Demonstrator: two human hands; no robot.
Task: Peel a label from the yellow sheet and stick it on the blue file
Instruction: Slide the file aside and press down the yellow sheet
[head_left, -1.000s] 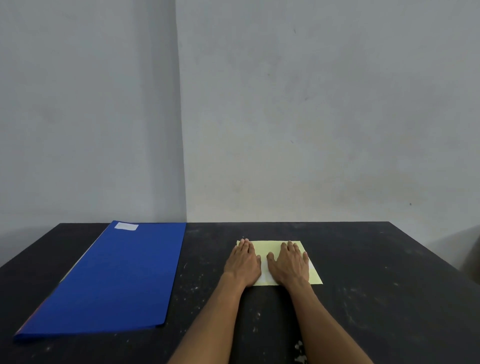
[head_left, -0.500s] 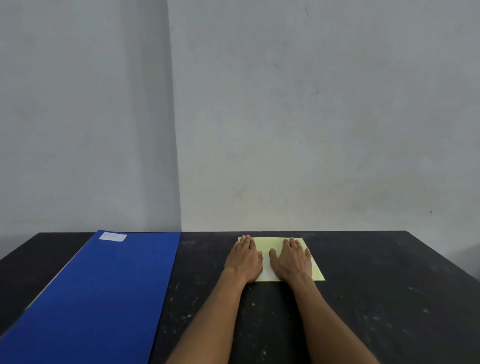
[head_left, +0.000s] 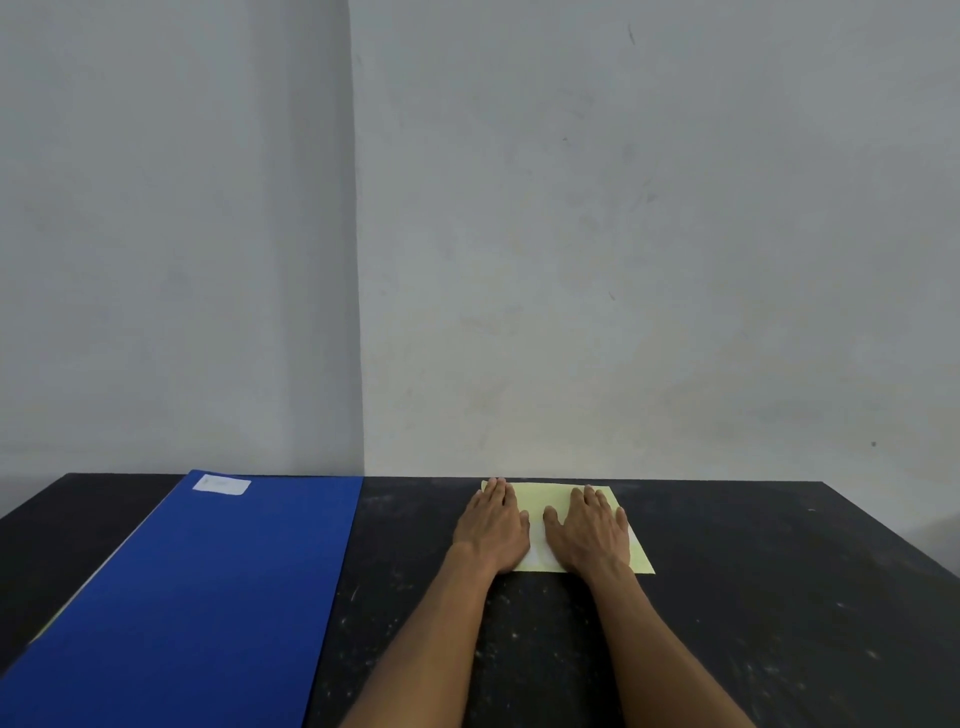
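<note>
A pale yellow sheet (head_left: 550, 496) lies flat on the black table, right of centre. A white patch (head_left: 537, 551) shows on it between my hands. My left hand (head_left: 492, 527) rests palm down on the sheet's left part, fingers straight and together. My right hand (head_left: 589, 530) rests palm down on its right part in the same way. Neither hand holds anything. The blue file (head_left: 208, 587) lies flat at the left, well apart from both hands, with a small white label (head_left: 222, 485) stuck near its far left corner.
The black table (head_left: 779, 597) is scuffed with small white marks and its far edge meets a grey wall (head_left: 571, 260). A pale edge of paper (head_left: 78, 605) peeks out along the file's left side.
The view has tilted up and shifted, so the table sits lower in the frame and the file runs off the bottom edge. Both hands stay flat on the yellow sheet.
</note>
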